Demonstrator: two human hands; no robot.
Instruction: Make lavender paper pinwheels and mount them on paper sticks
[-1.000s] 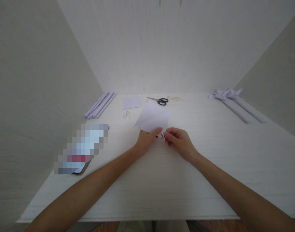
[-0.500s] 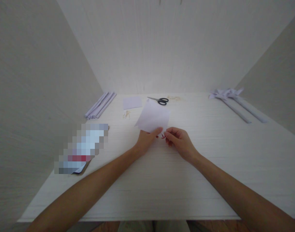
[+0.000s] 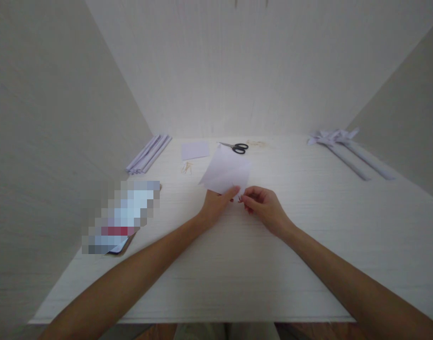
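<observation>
A square white sheet of paper (image 3: 226,168) is raised above the table, tilted, with one corner towards me. My left hand (image 3: 219,205) grips its near edge, thumb on top and fingers underneath. At the near right corner of the sheet, the thumb and index finger of my right hand (image 3: 262,204) are pinched together. Small dark red bits show between the two hands; whether they are fingernails or a separate piece I cannot tell. Just beyond the sheet lies a pair of black-handled scissors (image 3: 239,148), its blades pointing left.
Rolled white paper sticks (image 3: 149,154) lie at the back left, near a flat stack of paper (image 3: 195,150). Thin pale bits (image 3: 187,167) lie in front of it, others (image 3: 256,143) behind the scissors. A blurred phone (image 3: 126,217) rests left. Two paper pinwheels (image 3: 347,153) lie right.
Both hands and the sheet stay nearly in place. Around the near right corner of the sheet, the fingers of my right hand have shifted slightly.
</observation>
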